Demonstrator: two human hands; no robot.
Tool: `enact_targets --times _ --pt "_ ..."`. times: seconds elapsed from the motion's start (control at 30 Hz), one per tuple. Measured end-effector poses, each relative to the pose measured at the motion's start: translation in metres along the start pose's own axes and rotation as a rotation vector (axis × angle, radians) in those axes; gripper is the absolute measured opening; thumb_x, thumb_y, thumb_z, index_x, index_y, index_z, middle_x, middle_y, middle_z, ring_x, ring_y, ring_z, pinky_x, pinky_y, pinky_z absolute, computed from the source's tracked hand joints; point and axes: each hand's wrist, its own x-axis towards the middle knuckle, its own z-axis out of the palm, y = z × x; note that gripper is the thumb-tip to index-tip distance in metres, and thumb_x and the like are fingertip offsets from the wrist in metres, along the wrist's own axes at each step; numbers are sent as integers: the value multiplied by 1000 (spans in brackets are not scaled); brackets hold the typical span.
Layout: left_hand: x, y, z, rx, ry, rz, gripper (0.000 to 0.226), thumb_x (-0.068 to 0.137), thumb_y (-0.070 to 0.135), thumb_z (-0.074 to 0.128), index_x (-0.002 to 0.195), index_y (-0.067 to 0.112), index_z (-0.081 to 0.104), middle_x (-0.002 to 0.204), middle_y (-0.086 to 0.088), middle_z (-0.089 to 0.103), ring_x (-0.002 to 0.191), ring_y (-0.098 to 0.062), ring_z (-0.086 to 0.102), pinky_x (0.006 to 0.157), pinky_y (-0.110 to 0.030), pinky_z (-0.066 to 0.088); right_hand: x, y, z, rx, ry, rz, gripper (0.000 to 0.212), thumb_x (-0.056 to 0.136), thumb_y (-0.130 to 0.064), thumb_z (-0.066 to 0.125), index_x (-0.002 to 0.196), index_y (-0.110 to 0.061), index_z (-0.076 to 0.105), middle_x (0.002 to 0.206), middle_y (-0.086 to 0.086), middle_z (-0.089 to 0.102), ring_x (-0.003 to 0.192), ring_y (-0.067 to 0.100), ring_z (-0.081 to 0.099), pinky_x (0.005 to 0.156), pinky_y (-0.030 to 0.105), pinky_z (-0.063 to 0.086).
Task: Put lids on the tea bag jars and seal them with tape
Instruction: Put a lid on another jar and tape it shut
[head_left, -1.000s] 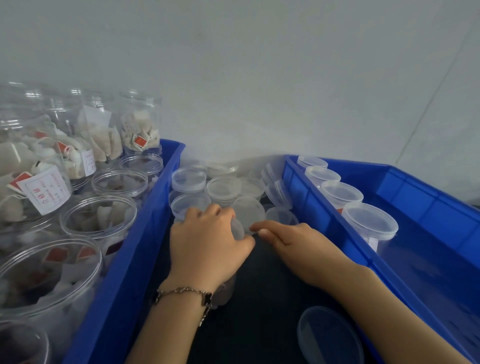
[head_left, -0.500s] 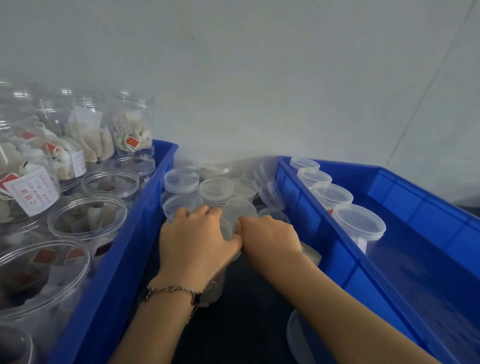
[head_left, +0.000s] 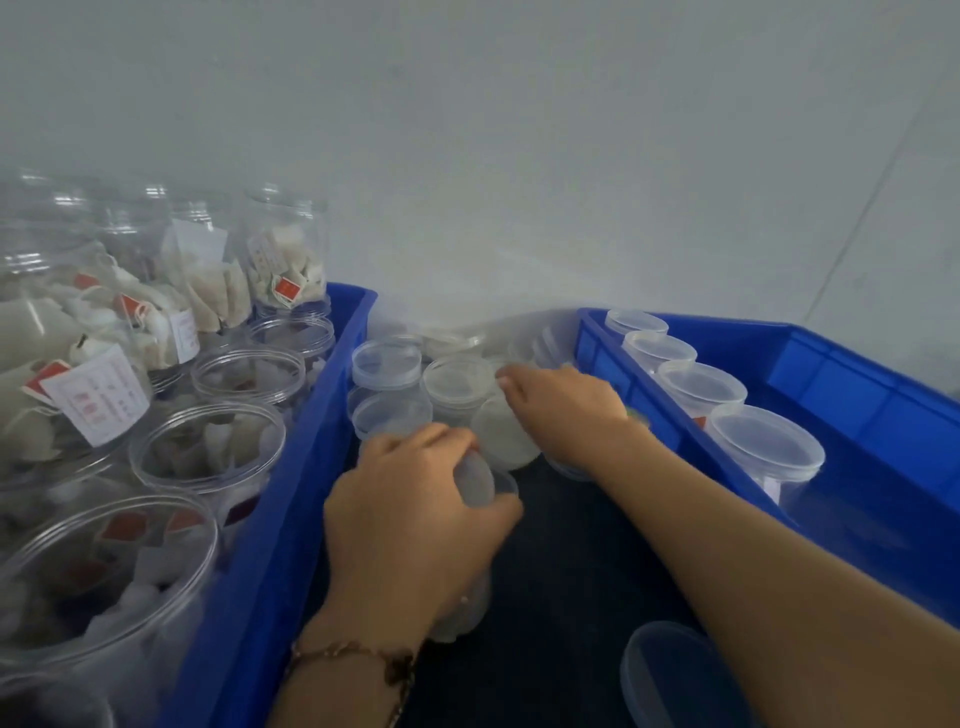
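Lids (head_left: 457, 382) heaped loose beside left crate (head_left: 332, 415); your left hand (head_left: 410, 514) grips stack (head_left: 475, 486), right hand (head_left: 563, 410), fingers extended, touches heap — nudge could topple it.

Clear glossy plastic jars (head_left: 208, 457); frosted plastic lids (head_left: 387, 362); smooth blue plastic bins (head_left: 291, 493).

Left hand (head_left: 415, 514) low in the centre, back turned up toward the camera, fingers curled forward and down, thumb bent along the right side, gripping a stack of lids (head_left: 475, 530). Left wrist with a thin chain bracelet (head_left: 363, 657), forearm coming straight up from the bottom edge. Right hand (head_left: 563, 410) farther forward and higher, palm down, fingers stretched toward the left, fingertips (head_left: 506, 374) slightly blurred and resting on clear lids (head_left: 457, 382). Right forearm bare, long, running diagonally from the lower right corner. Hands near each other, not touching.
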Motion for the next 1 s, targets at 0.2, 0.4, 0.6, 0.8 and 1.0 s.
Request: enact_targets --times 0.2,0.4,0.6,0.8,1.0 --pt "5 5 1 62 0 -26 35 73 65 52 95 38 53 72 20 33 82 -4 37 62 -27 28 -29 -12 42 -91 88 -105 58 99 -35 31 148 -9 14 121 17 58 75 26 64 50 34 38" --pt "17 6 8 112 -68 -67 25 78 53 46 91 33 40 92 15 47 92 -13 40 71 -34 33 -59 -3 75 -91 106 -236 70 87 -26 63 133 16 31 89 17 69 52 15 60 42 28 49" --pt "20 6 10 177 -133 -84 23 82 53 39 91 33 33 97 15 42 92 -14 34 75 -36 32 -63 13 99 13 -57 -107 73 92 -59 18 151 -19 2 137 -1 42 122 19 37 100 37 29" --pt "17 5 8 59 -46 -94 53 79 69 14 108 40 48 111 21 50 100 -8 43 77 -33 36 -72 1 74 245 -63 -38 76 91 -38 51 149 -27 4 151 -2 10 138 20 6 113 40 8" --pt "30 -31 -4 -795 257 -553 16 91 24 57 106 21 61 111 -2 62 95 -20 55 88 -42 43 -93 -25 31 953 -402 -176 127 66 -25 82 141 -50 -17 148 -22 15 138 3 12 114 31 15"
